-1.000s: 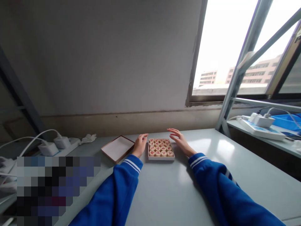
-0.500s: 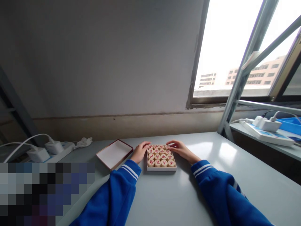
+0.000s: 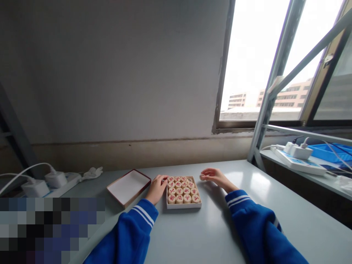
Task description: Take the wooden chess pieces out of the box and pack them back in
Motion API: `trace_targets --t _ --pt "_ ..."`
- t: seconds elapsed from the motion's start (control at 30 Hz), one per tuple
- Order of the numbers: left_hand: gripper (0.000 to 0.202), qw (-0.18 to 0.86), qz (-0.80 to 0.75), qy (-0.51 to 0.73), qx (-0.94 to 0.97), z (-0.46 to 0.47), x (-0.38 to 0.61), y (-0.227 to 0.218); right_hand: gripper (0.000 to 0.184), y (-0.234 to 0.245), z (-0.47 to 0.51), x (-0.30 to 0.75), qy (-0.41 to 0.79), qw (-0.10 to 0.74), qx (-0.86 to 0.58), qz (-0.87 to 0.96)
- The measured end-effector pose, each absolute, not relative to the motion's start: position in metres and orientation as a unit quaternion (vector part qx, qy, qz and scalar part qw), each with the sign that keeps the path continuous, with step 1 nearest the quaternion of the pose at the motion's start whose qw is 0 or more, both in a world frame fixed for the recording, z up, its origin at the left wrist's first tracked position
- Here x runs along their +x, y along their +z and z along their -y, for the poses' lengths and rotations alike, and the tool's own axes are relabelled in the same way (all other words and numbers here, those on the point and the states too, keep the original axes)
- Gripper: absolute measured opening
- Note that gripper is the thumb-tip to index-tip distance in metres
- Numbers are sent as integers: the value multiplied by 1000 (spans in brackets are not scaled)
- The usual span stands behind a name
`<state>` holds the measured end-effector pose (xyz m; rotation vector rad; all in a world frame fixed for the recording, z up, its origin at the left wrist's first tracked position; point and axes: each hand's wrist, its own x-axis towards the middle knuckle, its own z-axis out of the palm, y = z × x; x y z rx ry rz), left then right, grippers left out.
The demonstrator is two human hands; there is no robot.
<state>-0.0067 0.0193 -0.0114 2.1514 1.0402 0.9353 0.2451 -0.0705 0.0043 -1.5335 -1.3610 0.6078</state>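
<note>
An open shallow box (image 3: pixel 183 206) of wooden Chinese chess pieces (image 3: pixel 179 191) sits on the table in front of me. Rows of round pieces fill it, nearly all with red characters; the piece in the far right corner (image 3: pixel 190 180) bears a dark one. My left hand (image 3: pixel 157 188) is closed at the box's far left corner, fingertips on its edge. To the right of the box, my right hand (image 3: pixel 216 176) pinches a single chess piece (image 3: pixel 202 178) just above the table, largely covered by the fingers. The box lid (image 3: pixel 129 187) lies inside up, left of my left hand.
A white power strip (image 3: pixel 73 179) with plugged-in chargers and a bundled white cable (image 3: pixel 92 173) lies at the left. On the right, beyond a metal post (image 3: pixel 264 124), a shelf carries another power strip (image 3: pixel 299 161) and a blue tray (image 3: pixel 327 152). A wall stands behind the table.
My right hand has moved right, away from the box's far right corner, with a chess piece. A dark-lettered piece now shows in that corner. My left hand stays at the box.
</note>
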Motion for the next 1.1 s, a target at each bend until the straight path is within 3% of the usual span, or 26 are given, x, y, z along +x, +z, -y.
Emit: trace_targets --t 0.13,0.2,0.27,0.4,0.47,0.73,0.9,1.0,1.1 --pt "25 279 -384 353 806 -18 -7 -12 31 -7 72 261 42 429 -718 547" --pt "25 278 -389 347 807 -18 -7 -11 36 -4 72 255 -47 425 -712 557" --pt "25 276 -395 343 806 -18 -7 -11 30 4 74 239 -85 394 -683 610" --pt "24 276 -393 350 804 -17 -7 -11 19 19 81 203 -24 262 -634 728" --pt "23 278 -390 349 805 -17 -7 -11 16 20 84 193 -6 235 -636 735" --pt "24 254 -393 342 815 -15 -8 -9 10 20 80 193 98 339 -610 709" --pt "25 236 -396 324 826 -14 -8 -8 27 22 83 216 184 440 -638 605" --pt "25 230 -405 311 829 -14 -7 -7 30 16 88 237 252 407 -692 540" --pt "24 225 -410 304 830 -15 -6 -7 25 8 94 246 169 349 -765 514"
